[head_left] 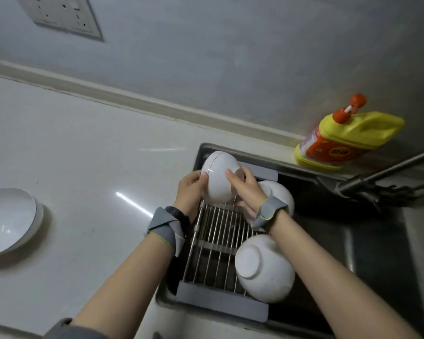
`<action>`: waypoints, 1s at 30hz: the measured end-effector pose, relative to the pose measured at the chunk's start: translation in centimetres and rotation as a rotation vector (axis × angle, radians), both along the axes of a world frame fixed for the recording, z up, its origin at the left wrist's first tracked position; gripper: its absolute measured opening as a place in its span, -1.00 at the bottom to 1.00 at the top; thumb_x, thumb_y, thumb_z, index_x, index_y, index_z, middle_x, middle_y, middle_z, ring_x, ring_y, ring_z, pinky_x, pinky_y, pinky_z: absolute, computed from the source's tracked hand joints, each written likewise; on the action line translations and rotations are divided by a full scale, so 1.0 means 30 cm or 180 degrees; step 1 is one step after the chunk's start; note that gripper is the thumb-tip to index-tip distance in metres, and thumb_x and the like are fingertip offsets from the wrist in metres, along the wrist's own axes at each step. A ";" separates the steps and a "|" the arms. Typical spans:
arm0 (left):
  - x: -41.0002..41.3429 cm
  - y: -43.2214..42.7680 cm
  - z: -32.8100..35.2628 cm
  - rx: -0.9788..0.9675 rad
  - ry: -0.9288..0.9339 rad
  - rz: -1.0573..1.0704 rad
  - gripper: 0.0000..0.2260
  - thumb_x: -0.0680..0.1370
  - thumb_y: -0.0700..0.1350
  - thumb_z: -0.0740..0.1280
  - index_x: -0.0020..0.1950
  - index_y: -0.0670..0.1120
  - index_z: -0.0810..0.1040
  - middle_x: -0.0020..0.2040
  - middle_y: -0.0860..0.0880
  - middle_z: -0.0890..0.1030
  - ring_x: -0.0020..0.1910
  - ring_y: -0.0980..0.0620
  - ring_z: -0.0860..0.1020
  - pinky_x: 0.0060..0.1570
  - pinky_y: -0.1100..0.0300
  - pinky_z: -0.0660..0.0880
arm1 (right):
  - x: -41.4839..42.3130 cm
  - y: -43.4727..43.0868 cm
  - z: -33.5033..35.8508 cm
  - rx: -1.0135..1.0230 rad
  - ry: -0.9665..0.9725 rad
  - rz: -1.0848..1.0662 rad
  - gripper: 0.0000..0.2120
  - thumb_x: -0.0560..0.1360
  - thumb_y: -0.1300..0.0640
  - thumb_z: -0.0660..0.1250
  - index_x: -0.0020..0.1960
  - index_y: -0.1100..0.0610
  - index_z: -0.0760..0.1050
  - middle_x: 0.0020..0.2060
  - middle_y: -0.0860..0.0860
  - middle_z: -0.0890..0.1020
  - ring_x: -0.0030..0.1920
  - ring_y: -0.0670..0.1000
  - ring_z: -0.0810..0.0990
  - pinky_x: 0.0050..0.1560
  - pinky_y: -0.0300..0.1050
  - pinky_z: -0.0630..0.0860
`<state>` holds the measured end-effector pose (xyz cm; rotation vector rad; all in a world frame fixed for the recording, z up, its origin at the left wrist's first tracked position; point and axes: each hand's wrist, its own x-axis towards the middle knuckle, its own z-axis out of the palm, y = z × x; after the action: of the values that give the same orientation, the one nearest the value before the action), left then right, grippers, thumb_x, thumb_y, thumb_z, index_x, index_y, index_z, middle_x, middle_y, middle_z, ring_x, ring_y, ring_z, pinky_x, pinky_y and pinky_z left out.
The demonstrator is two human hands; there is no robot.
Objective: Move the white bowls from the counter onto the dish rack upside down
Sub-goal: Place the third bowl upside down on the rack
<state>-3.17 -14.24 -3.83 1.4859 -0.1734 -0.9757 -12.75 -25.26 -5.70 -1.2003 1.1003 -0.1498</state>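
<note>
A white bowl [218,178] is held tilted on its side over the far left corner of the metal dish rack [216,238] that spans the sink. My left hand [190,192] grips its rim side and my right hand [245,185] grips its foot. Two white bowls rest upside down on the rack: one at the near right [263,267], one at the far right [280,193] partly hidden by my right wrist. Another white bowl [9,221] stands on the counter at the far left, open side up.
A yellow and orange detergent bottle [345,140] stands on the ledge behind the sink. A dark faucet [387,174] reaches in from the right. The sink basin [377,253] lies under and right of the rack. A wall socket panel [61,15] is at top left.
</note>
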 end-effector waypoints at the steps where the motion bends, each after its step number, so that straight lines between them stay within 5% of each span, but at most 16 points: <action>1: -0.012 -0.014 -0.029 0.0030 0.0105 -0.0005 -0.80 0.61 -0.14 0.16 -0.03 -0.23 0.52 -0.09 -0.22 0.50 -0.09 -0.12 0.45 -0.18 0.03 0.42 | -0.008 -0.010 -0.017 -0.0049 0.0148 0.0029 -0.22 0.36 -0.25 0.35 0.47 -0.11 0.09 0.42 0.00 0.32 0.26 0.10 0.44 -0.03 0.07 0.59; 9: -0.031 -0.065 -0.205 0.0620 0.0225 0.0263 -0.76 0.58 -0.11 0.14 -0.22 -0.13 0.51 -0.15 -0.20 0.51 -0.13 -0.08 0.46 -0.07 0.03 0.39 | 0.036 0.008 -0.142 -0.0424 0.1140 0.0427 -0.25 0.43 -0.24 0.21 0.48 0.06 0.05 0.39 0.10 0.34 0.32 0.19 0.40 0.30 0.18 0.42; 14: -0.028 -0.100 -0.248 0.0766 0.0509 0.0519 -0.77 0.55 -0.21 0.10 -0.29 -0.09 0.39 -0.32 -0.08 0.38 -0.31 0.01 0.33 -0.28 0.16 0.26 | 0.059 0.015 -0.175 -0.0442 0.1282 0.0426 -0.28 0.48 -0.16 0.23 0.47 0.17 0.07 0.37 0.20 0.35 0.31 0.25 0.41 0.24 0.10 0.40; 20: -0.018 -0.140 -0.258 0.1007 0.0589 0.0595 -0.81 0.55 -0.21 0.10 -0.18 -0.17 0.46 -0.21 -0.14 0.45 -0.13 -0.04 0.40 -0.01 0.13 0.33 | 0.047 0.018 -0.191 -0.0548 0.1343 0.0514 -0.21 0.48 -0.14 0.25 0.53 0.15 -0.04 0.46 0.17 0.24 0.42 0.22 0.29 0.41 0.09 0.26; 23: -0.012 -0.148 -0.257 0.1100 0.0560 0.0666 -0.71 0.58 -0.15 0.08 0.08 -0.25 0.53 -0.03 -0.21 0.54 0.05 -0.15 0.48 0.14 0.06 0.38 | 0.059 0.027 -0.194 -0.0643 0.1414 0.0614 -0.23 0.49 -0.13 0.26 0.53 0.11 -0.03 0.45 0.19 0.24 0.41 0.23 0.30 0.38 0.05 0.25; 26: -0.008 -0.149 -0.267 0.1215 0.0405 0.0573 -0.62 0.60 -0.13 0.04 0.26 -0.34 0.43 0.25 -0.35 0.50 0.26 -0.29 0.45 0.27 -0.05 0.38 | 0.078 0.042 -0.197 -0.0656 0.1546 0.0669 -0.26 0.50 -0.10 0.25 0.53 0.07 -0.02 0.44 0.21 0.21 0.40 0.24 0.29 0.36 0.02 0.24; 30: -0.003 -0.160 -0.262 0.1212 0.0240 0.0367 -0.62 0.62 -0.12 0.02 0.39 -0.22 0.34 0.34 -0.27 0.46 0.31 -0.23 0.43 0.33 -0.06 0.37 | 0.091 0.054 -0.200 -0.0706 0.1689 0.0628 -0.27 0.50 -0.08 0.26 0.53 0.09 -0.02 0.42 0.22 0.23 0.36 0.26 0.34 0.35 0.04 0.28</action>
<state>-3.28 -19.04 -11.68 1.7793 0.1606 -1.0064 -10.03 -23.64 -11.71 -1.5931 1.4387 0.2176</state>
